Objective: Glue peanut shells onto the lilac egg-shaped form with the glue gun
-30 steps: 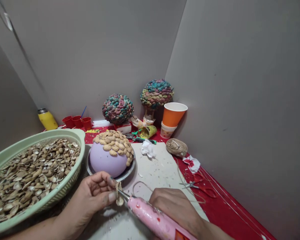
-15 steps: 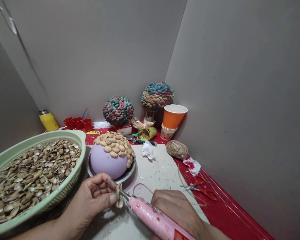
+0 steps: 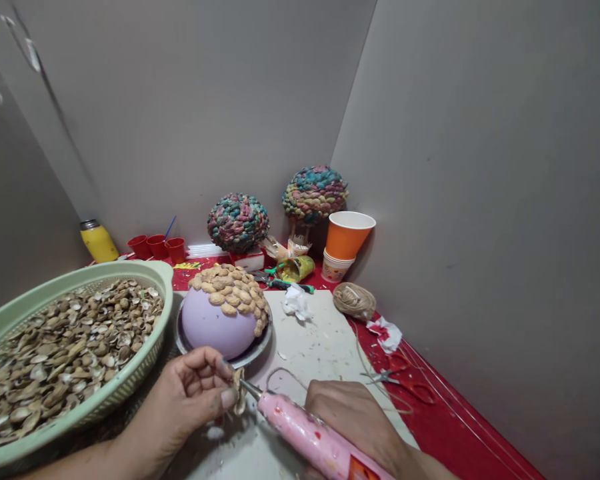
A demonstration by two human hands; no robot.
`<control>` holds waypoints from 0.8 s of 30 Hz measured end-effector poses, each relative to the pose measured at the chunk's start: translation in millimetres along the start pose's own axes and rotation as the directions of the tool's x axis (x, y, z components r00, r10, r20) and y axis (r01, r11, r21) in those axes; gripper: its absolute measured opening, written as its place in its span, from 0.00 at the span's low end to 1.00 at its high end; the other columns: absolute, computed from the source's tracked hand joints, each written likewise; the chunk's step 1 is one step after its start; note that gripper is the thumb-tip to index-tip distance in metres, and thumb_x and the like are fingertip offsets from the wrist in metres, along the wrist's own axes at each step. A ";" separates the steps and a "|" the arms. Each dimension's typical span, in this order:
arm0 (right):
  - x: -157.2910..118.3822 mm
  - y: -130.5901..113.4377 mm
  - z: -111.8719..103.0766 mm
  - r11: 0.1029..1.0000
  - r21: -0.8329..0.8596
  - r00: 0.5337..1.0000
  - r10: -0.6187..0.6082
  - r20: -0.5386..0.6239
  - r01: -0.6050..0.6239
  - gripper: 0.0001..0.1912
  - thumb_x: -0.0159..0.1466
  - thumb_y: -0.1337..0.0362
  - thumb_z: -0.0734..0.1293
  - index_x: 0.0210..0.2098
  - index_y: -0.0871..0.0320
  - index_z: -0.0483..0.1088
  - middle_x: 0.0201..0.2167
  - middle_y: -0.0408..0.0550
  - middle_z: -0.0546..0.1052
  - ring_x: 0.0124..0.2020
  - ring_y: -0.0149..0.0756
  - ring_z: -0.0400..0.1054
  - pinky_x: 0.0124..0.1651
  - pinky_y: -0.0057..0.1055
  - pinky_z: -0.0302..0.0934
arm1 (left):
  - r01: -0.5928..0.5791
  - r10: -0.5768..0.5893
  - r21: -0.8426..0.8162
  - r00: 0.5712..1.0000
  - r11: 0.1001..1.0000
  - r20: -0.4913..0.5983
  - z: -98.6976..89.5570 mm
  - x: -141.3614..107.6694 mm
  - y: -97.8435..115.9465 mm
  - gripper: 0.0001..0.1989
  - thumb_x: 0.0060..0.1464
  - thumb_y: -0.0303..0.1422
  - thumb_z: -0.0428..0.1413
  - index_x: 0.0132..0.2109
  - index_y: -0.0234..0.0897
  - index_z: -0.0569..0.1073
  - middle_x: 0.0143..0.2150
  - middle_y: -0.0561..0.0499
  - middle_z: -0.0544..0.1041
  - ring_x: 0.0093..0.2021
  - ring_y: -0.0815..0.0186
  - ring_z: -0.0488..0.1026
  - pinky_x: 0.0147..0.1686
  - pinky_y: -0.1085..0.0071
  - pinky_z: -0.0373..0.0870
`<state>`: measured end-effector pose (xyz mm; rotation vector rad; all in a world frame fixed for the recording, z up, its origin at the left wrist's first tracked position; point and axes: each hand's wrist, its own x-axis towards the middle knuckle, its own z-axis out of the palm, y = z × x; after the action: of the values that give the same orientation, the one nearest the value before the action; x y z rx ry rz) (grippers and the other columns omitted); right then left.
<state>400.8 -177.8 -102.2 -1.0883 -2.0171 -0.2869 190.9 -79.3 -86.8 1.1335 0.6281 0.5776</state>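
Observation:
Between thumb and fingertips, my left hand (image 3: 195,397) pinches a peanut shell (image 3: 239,392) on edge. My right hand (image 3: 353,417) is wrapped round a pink glue gun (image 3: 303,427), whose metal nozzle points left and meets the shell's side. Just beyond the hands, a lilac ball (image 3: 215,327) rests in a metal bowl (image 3: 266,343). Peanut shells (image 3: 235,290) cover the ball's top and right side, while its left front is bare. At the left stands a green basket (image 3: 163,320) full of loose shells.
Behind are two shell-covered coloured balls (image 3: 238,222), red cups (image 3: 156,247), a yellow bottle (image 3: 99,241) and an orange cup (image 3: 349,237). Twine (image 3: 354,301), crumpled tissue (image 3: 297,303) and red-handled scissors (image 3: 410,385) lie to the right of the bowl.
The view has shifted very slightly. Both hands, the shell and the glue gun keep nearly the same positions.

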 end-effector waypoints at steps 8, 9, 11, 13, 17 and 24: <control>12.2 -5.8 -8.2 0.999 -0.054 0.999 -0.007 0.035 0.008 0.24 0.69 0.54 0.53 0.18 0.54 0.57 0.12 0.41 0.59 0.14 0.31 0.50 0.15 0.33 0.40 | 0.014 -0.014 -0.016 1.000 1.000 0.021 0.0 0.5 -0.1 0.15 0.44 0.35 0.68 0.34 0.34 0.71 0.26 0.53 0.73 0.26 0.73 0.66 0.27 0.77 0.63; 13.0 -6.1 -8.3 0.999 -0.050 1.000 -0.012 0.022 0.013 0.23 0.69 0.56 0.53 0.19 0.54 0.57 0.12 0.41 0.59 0.14 0.31 0.50 0.15 0.33 0.40 | 0.019 -0.018 -0.018 0.999 1.000 0.026 0.0 0.6 0.0 0.15 0.44 0.35 0.68 0.33 0.34 0.71 0.26 0.54 0.73 0.25 0.73 0.66 0.27 0.77 0.63; 12.9 -6.1 -7.8 0.999 -0.042 1.000 -0.015 -0.004 0.015 0.22 0.70 0.57 0.53 0.20 0.54 0.57 0.12 0.39 0.60 0.14 0.30 0.51 0.16 0.31 0.42 | 0.022 -0.022 -0.023 0.999 0.999 0.031 0.0 0.7 -0.1 0.15 0.44 0.35 0.68 0.33 0.34 0.71 0.26 0.54 0.73 0.25 0.73 0.66 0.27 0.77 0.63; 10.7 -5.4 -6.5 0.999 -0.036 1.000 -0.013 -0.016 0.013 0.23 0.71 0.56 0.52 0.20 0.54 0.57 0.13 0.38 0.61 0.14 0.29 0.52 0.16 0.30 0.43 | 0.014 -0.013 -0.022 0.999 1.000 0.030 -0.3 0.5 -0.6 0.15 0.45 0.35 0.68 0.34 0.34 0.71 0.26 0.54 0.73 0.26 0.73 0.66 0.27 0.77 0.62; 4.6 -3.7 -4.0 1.000 -0.023 1.000 0.021 -0.002 -0.021 0.22 0.70 0.53 0.53 0.22 0.54 0.58 0.16 0.39 0.62 0.15 0.29 0.53 0.17 0.31 0.42 | 0.010 -0.010 -0.016 0.999 1.000 0.047 -1.2 0.3 -1.8 0.14 0.45 0.35 0.68 0.34 0.34 0.71 0.26 0.54 0.73 0.26 0.72 0.66 0.27 0.77 0.62; 4.4 -1.9 -3.9 1.000 -0.018 0.999 0.022 0.035 -0.021 0.20 0.70 0.54 0.55 0.23 0.54 0.58 0.16 0.39 0.63 0.16 0.30 0.54 0.17 0.33 0.41 | 0.003 -0.003 0.000 0.999 1.000 0.034 -0.5 -0.5 -1.6 0.15 0.45 0.35 0.68 0.34 0.34 0.71 0.27 0.53 0.73 0.27 0.72 0.66 0.28 0.76 0.62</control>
<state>400.1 -178.4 -96.1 -1.1325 -2.0365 -0.2766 190.3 -79.9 -88.3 1.1402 0.6004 0.5546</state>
